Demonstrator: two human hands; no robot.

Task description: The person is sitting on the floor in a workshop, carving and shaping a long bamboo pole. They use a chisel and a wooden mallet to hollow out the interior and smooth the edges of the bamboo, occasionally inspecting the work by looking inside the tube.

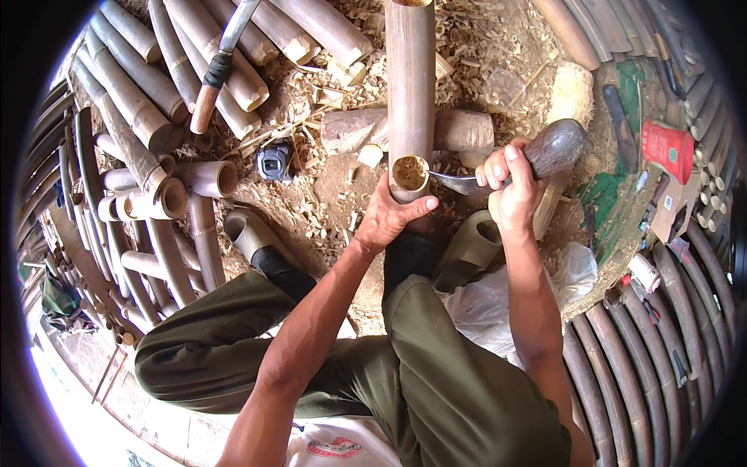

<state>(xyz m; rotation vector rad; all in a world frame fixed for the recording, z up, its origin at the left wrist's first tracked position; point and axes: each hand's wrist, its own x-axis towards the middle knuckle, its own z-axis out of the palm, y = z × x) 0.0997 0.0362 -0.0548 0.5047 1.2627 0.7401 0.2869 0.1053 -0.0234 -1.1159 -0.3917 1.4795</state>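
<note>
One long, brown, hollow bamboo tube is set at the upper centre, laid across a short, rough brown log amid pale, curled wood shavings; by this crosswise support the tube is presumably kept raised. Its near end is gripped by the left hand, the fingers at the left wall and the thumb extended below the rim, probably so that the end is steadied. A curved, silvery metal blade with a dark grey, bulbous handle is clasped in the closed right hand, apparently for close control of the tip. The tip is held at the right side of the rim; whether contact is made cannot be told. The tube's long axis is directed straight away from the olive-green cloth trousers, its round open mouth being turned toward them and upward.
</note>
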